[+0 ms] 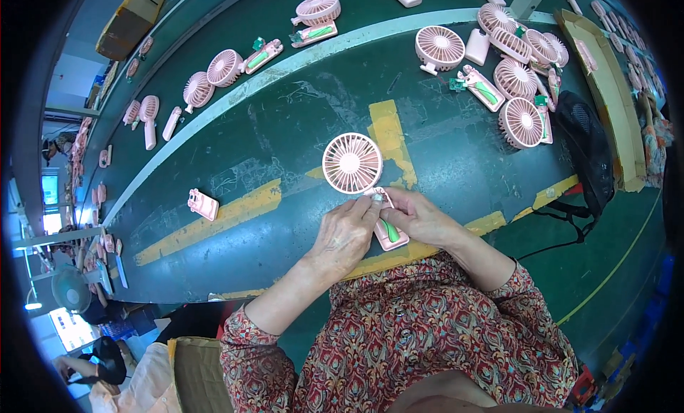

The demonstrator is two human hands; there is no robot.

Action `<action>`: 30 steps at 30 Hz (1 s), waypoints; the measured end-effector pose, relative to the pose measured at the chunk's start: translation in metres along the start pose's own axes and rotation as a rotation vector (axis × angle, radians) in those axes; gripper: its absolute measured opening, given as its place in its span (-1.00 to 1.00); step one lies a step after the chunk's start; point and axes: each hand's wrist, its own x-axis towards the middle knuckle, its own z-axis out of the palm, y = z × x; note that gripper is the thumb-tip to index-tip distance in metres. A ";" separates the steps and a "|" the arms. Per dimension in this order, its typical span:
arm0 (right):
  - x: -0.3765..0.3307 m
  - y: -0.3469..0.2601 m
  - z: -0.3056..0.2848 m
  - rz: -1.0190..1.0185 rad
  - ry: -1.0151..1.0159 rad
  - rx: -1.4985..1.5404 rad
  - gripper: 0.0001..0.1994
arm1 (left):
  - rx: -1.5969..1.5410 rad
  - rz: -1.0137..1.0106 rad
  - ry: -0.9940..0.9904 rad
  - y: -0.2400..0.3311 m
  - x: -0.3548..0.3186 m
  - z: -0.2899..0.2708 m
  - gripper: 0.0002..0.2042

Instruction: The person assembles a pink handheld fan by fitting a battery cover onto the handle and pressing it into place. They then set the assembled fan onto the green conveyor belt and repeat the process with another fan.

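Note:
A pink handheld fan lies in front of me on the green worktable [299, 142]. Its round caged head [352, 163] points away from me, and its opened handle [391, 236] shows a green battery inside. Both my hands close around the top of that handle, just below the head. My left hand [345, 231] presses from the left with its fingertips at the joint. From the right, my right hand [420, 217] pinches the handle's upper end with thumb and fingers. What the fingertips cover there is partly hidden.
A loose pink handle shell [204, 204] lies to the left. Several pink fan heads and opened handles crowd the far right, near a black bag [586, 149] and a cardboard tray [613, 114]. Beyond the pale rail [285, 60], more fan parts lie along the table.

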 end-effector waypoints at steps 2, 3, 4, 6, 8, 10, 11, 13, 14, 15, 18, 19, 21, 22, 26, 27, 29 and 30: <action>-0.001 0.001 0.000 0.006 0.032 0.058 -0.70 | -0.050 0.002 0.061 0.000 0.000 0.003 -0.76; 0.000 0.002 0.000 0.002 0.032 0.055 -0.70 | -0.048 0.004 0.064 -0.001 -0.001 0.003 -0.76; 0.001 0.001 0.000 0.004 0.010 0.067 -0.71 | -0.102 -0.011 0.092 -0.003 -0.002 0.001 -0.75; 0.001 0.001 0.000 0.006 -0.005 0.076 -0.71 | -0.161 -0.020 0.121 -0.003 -0.004 0.000 -0.75; 0.001 -0.002 0.001 0.022 -0.010 0.089 -0.72 | -0.146 -0.067 0.116 -0.001 -0.004 -0.004 -0.74; -0.001 -0.003 0.001 0.032 -0.014 0.086 -0.72 | -0.135 -0.073 0.100 0.000 -0.005 -0.004 -0.74; -0.001 -0.004 0.001 0.043 -0.015 0.087 -0.73 | -0.124 -0.078 0.079 -0.001 -0.004 -0.004 -0.74; -0.001 -0.003 0.000 0.053 -0.011 0.089 -0.73 | -0.137 -0.092 0.085 -0.001 -0.002 -0.005 -0.75; -0.001 -0.003 0.000 0.066 -0.011 0.091 -0.74 | -0.152 -0.111 0.090 0.000 -0.001 -0.006 -0.75; -0.001 -0.003 0.001 0.065 -0.010 0.093 -0.74 | -0.150 -0.110 0.088 0.001 -0.001 -0.008 -0.75; 0.000 -0.002 0.001 0.047 -0.007 0.116 -0.74 | -0.212 -0.161 0.050 -0.001 0.002 -0.012 -0.76; 0.001 0.002 -0.001 0.040 -0.006 0.105 -0.74 | -0.211 -0.138 0.047 -0.003 0.002 -0.011 -0.76; 0.002 0.004 -0.002 0.033 -0.005 0.094 -0.74 | -0.209 -0.116 0.044 -0.004 0.003 -0.013 -0.77; 0.002 0.003 -0.002 0.023 -0.009 0.086 -0.74 | -0.213 -0.108 0.037 -0.003 0.004 -0.015 -0.78; 0.002 0.002 -0.001 0.012 0.020 0.037 -0.74 | -0.130 -0.161 0.018 0.003 0.013 -0.014 -0.86; 0.002 0.002 -0.001 0.011 0.021 0.037 -0.74 | -0.130 -0.161 0.017 0.004 0.014 -0.013 -0.86; 0.003 0.004 -0.001 0.010 0.010 0.030 -0.74 | -0.071 -0.122 0.055 0.006 0.015 -0.010 -0.88; 0.003 0.006 -0.001 0.012 0.010 0.032 -0.74 | -0.072 -0.123 0.053 0.006 0.015 -0.008 -0.88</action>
